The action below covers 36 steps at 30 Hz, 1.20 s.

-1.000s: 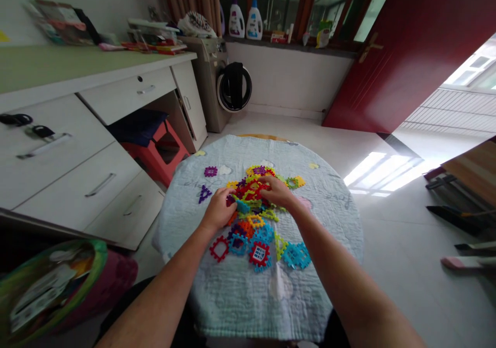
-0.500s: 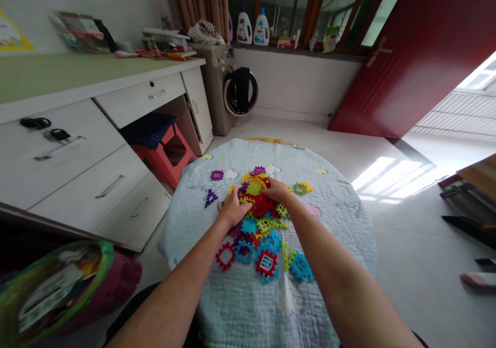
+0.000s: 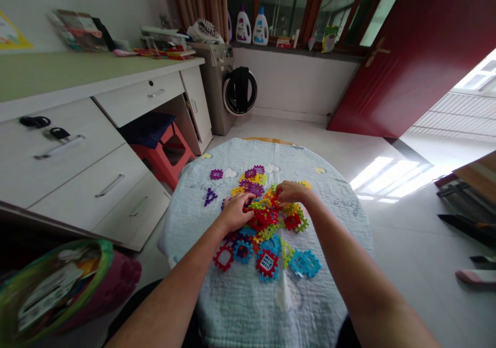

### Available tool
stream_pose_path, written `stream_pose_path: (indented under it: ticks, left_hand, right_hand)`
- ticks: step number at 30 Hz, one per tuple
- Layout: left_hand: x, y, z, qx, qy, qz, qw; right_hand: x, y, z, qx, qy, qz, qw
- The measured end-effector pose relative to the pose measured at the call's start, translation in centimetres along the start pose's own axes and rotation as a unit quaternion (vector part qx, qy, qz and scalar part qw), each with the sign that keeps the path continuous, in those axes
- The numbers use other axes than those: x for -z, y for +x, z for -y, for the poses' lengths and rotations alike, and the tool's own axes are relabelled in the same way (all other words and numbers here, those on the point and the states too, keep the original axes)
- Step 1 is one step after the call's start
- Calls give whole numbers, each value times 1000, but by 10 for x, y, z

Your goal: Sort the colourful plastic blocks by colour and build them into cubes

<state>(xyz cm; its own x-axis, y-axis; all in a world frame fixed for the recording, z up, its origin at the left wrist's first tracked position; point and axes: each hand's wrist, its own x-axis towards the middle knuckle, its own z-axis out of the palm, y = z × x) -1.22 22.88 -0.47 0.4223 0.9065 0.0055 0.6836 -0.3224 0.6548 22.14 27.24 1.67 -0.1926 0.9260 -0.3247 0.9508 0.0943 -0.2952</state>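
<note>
A heap of toothed plastic building tiles (image 3: 265,216) in red, yellow, purple, green and blue lies on the cloth-covered round table (image 3: 232,317). My left hand (image 3: 234,213) rests at the heap's left side, thumb and fingers apart against the tiles. At the upper right of the heap, my right hand (image 3: 290,192) points down with its fingers closed at a red tile (image 3: 275,201); its fingertips are partly hidden. Below the hands are a red window tile (image 3: 267,262), a red frame tile (image 3: 223,256) and blue tiles (image 3: 306,263). Purple tiles (image 3: 251,187) lie beyond the left hand.
A purple square (image 3: 216,174) and a purple triangle tile (image 3: 210,196) lie apart on the left. Around the table are a red stool (image 3: 170,151), white drawers (image 3: 112,182), a washing machine (image 3: 215,89) and a lined bin (image 3: 112,270).
My right hand has moved right and slightly nearer. The heap has spread, with red, yellow and green tiles now to its right and more purple and yellow tiles exposed at the back.
</note>
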Motion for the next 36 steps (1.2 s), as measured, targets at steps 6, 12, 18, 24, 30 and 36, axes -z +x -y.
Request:
stream_pose_path:
  ticks: [6, 12, 18, 24, 30, 36]
  left_hand:
    - [26, -2, 24, 73, 100, 13, 992]
    - [32, -2, 50, 151, 150, 13, 977]
    - [12, 10, 58, 179, 162, -23, 970]
    - [-14, 10, 41, 55, 99, 16, 993]
    - [-7, 9, 31, -8, 30, 73, 997]
    - [7, 11, 34, 5, -55, 105, 993]
  right_hand:
    - [-6, 65, 40, -54, -8, -107, 993]
    - [-41, 88, 66, -22, 44, -88, 995]
    - [-44, 50, 60, 114, 28, -83, 990]
    - [-28, -9, 37, 161, 70, -39, 984]
    - [-19, -33, -7, 102, 116, -55, 986]
    - [-32, 3, -9, -104, 69, -161, 979]
